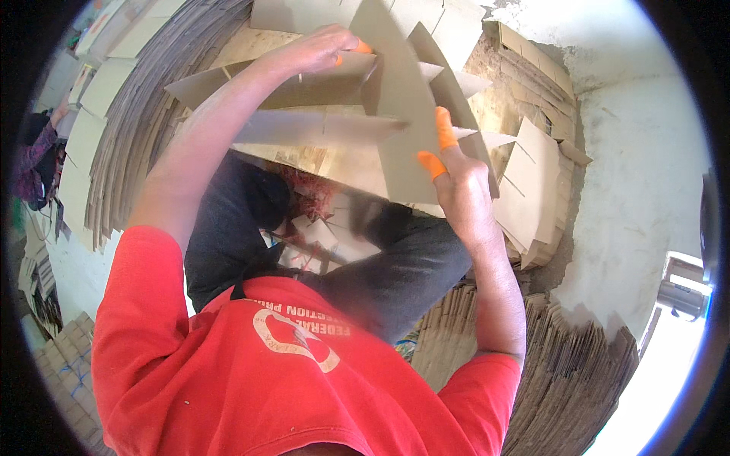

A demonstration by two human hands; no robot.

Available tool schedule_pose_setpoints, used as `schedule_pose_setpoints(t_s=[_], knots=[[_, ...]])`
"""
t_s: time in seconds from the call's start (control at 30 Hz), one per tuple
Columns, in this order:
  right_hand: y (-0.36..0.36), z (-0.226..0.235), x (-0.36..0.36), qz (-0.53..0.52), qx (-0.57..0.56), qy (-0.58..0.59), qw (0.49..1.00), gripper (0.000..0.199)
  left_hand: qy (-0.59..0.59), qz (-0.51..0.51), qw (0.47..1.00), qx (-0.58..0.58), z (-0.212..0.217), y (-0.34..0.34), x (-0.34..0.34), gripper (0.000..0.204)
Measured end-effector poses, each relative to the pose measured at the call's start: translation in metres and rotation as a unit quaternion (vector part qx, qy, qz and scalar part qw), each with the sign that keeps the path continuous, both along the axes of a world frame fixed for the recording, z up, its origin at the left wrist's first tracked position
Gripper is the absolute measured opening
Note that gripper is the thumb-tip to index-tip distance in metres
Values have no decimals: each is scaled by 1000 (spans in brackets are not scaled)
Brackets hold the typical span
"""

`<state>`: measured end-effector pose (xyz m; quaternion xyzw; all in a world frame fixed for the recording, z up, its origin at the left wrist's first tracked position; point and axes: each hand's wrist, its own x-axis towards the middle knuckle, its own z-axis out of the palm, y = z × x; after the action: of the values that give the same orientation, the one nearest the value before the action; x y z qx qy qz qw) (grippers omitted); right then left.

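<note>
Pinched by the nearer, orange-tipped right hand (pixel 462 188), a tall flat brown cardboard panel (pixel 399 91) lies toward that hand's ten o'clock, long axis near twelve-to-six, while the orange-tipped left hand's (pixel 325 49) grip I cannot tell.

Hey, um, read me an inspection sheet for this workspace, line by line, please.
Surface: wooden work surface, partly hidden by cardboard.
Job's things: upright cardboard sheet crossed by two cardboard strips, one nearer, one farther.
Clutter: red stringy scraps lower down, between the knees; cardboard stacks to the left, right and lower right.
Hands: left hand at the farther strip, right hand at the upright sheet's right side; orange fingertip covers on both; grip firmness unclear.
Cables: nothing seen clearly.
Surroundings: pale wall on the right, bright opening lower right, another person's sleeve far left.
</note>
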<state>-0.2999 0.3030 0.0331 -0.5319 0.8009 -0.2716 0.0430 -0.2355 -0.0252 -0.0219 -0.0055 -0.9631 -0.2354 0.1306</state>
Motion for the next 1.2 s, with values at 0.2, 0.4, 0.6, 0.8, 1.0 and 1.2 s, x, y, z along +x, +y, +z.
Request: schedule_pose_setpoints(t_s=[0.2, 0.4, 0.6, 0.8, 1.0, 1.2], knots=[[-17, -23, -15, 20, 113, 25, 993, 42, -39, 25, 998, -42, 9, 0, -12, 28], [62, -45, -83, -255, -151, 92, 951, 47, 20, 129, 991, -34, 36, 16, 33, 37], [196, -112, -150, -577, 160, 105, 794, 95, 22, 203, 977, -55, 44, 46, 76, 37], [240, -130, -172, -578, 171, 2, 798, 84, 28, 215, 976, -5, 29, 41, 83, 34], [280, -127, -192, -568, 26, 35, 822, 43, 20, 229, 973, 30, 30, 44, 88, 28], [285, -118, -195, -500, -158, -77, 848, 34, 41, 210, 973, 88, 26, 44, 97, 25]])
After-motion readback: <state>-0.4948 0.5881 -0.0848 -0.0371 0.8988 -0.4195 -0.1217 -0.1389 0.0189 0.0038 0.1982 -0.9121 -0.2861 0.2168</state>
